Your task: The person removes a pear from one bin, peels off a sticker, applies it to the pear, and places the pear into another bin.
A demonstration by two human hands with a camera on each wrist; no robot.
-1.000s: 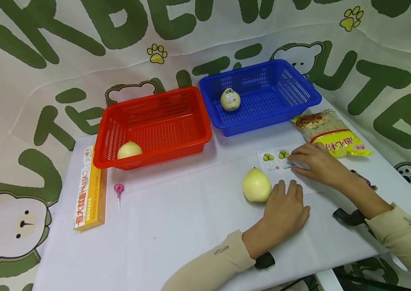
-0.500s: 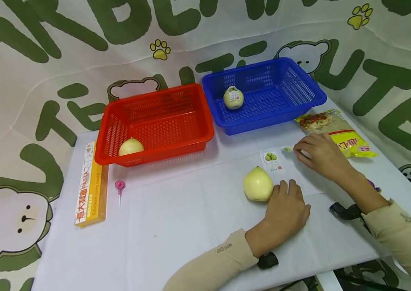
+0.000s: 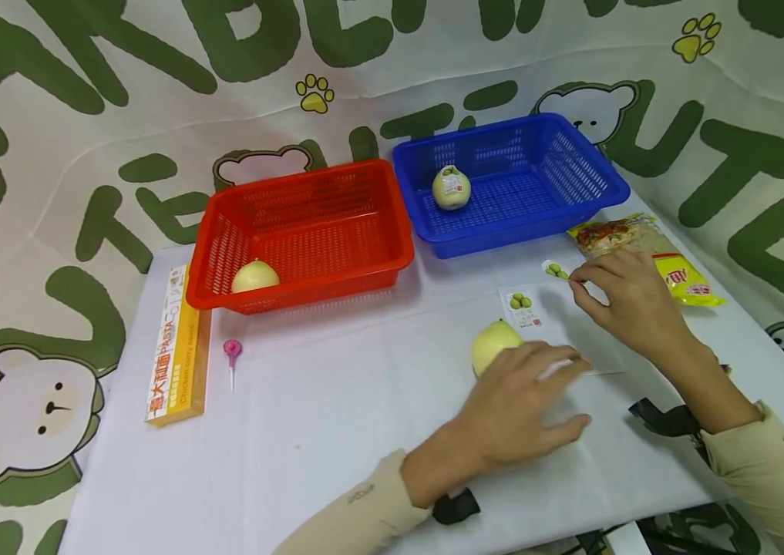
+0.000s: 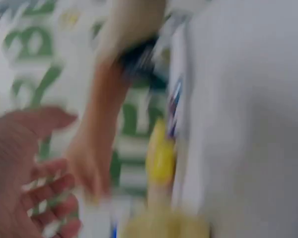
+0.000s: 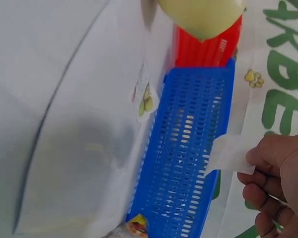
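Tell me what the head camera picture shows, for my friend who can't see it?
The right hand pinches a small fruit sticker above the table, while the left hand reaches over a pale pear. Behind, a red basket and a blue basket each hold one pear.

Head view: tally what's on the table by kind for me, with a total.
Pears: 3 (red basket, blue basket, by the left hand)
Baskets: 2 (red, blue)
Stickers: 2 (on the sheet, pinched in the right hand)
Pasta box: 1
Noodle bag: 1
Lollipop: 1
Total: 10
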